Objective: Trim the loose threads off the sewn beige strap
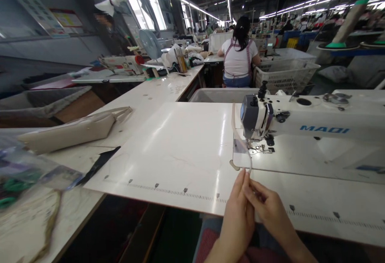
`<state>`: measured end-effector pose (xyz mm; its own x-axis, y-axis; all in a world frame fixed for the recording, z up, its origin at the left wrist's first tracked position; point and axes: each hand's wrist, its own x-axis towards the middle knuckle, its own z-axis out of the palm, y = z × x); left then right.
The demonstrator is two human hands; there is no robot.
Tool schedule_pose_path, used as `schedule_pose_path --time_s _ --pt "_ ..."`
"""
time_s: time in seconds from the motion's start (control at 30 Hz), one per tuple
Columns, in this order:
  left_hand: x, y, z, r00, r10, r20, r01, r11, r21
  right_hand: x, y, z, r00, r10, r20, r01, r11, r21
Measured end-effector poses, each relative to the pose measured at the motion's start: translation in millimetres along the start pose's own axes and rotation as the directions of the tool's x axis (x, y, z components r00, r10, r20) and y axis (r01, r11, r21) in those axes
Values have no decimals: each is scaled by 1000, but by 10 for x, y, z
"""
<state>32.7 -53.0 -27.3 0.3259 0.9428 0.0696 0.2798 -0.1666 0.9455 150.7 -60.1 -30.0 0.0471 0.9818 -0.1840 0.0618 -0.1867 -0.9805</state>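
A: Start from the left — what lies there?

B: A long beige folded fabric piece at nine o'clock on the white glossy sewing table, with a thin black strip just below it.

A: And the hands?

B: The left hand and right hand meet at six o'clock, fingertips pinched together on the near end of a narrow cream tape strip.

A: Where does that strip run?

B: From the fingers it rises toward twelve o'clock, under the presser foot of the white MAQI sewing machine, then up beside its head.

A: What could go wrong?

B: My guess — a pull off to one side could skew the strip under the foot, and fingers sliding forward would come near the needle.
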Motion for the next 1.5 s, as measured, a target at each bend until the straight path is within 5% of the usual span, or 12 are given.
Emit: schedule_pose_path --time_s 0.1,0.2,0.3,0.4,0.5,0.67,0.83,1.23,1.5 --pt "131 34 -65 984 -118 131 142 971 -190 82 46 -32 997 42 -62 -35 994 101" --pt "442 -37 -158 955 -273 120 298 880 -370 177 72 -87 997 70 -38 -67 995 72" --pt "859 -215 -199 944 -298 138 328 839 -433 254 86 -140 997 74 35 -75 996 50" --pt "1250 -398 -215 960 -220 174 242 962 -124 290 107 -212 993 99 66 -100 995 9" --pt "1566 -496 -241 971 -115 210 70 975 211 300 117 -302 988 122 93 -119 992 -40" --pt "2016 -561 -236 983 7 184 -80 916 393 420 106 -424 959 247 141 -268 949 164" --pt "2378 -685 -112 992 60 113 -111 847 520 645 146 -484 926 334 176 -373 879 296" --pt "2509 -749 -3 1000 0 -6 4 735 678 754 96 -486 911 350 218 -410 826 387" --pt "2425 -755 37 998 54 -29 -22 750 661 785 113 -470 916 353 191 -401 832 384"
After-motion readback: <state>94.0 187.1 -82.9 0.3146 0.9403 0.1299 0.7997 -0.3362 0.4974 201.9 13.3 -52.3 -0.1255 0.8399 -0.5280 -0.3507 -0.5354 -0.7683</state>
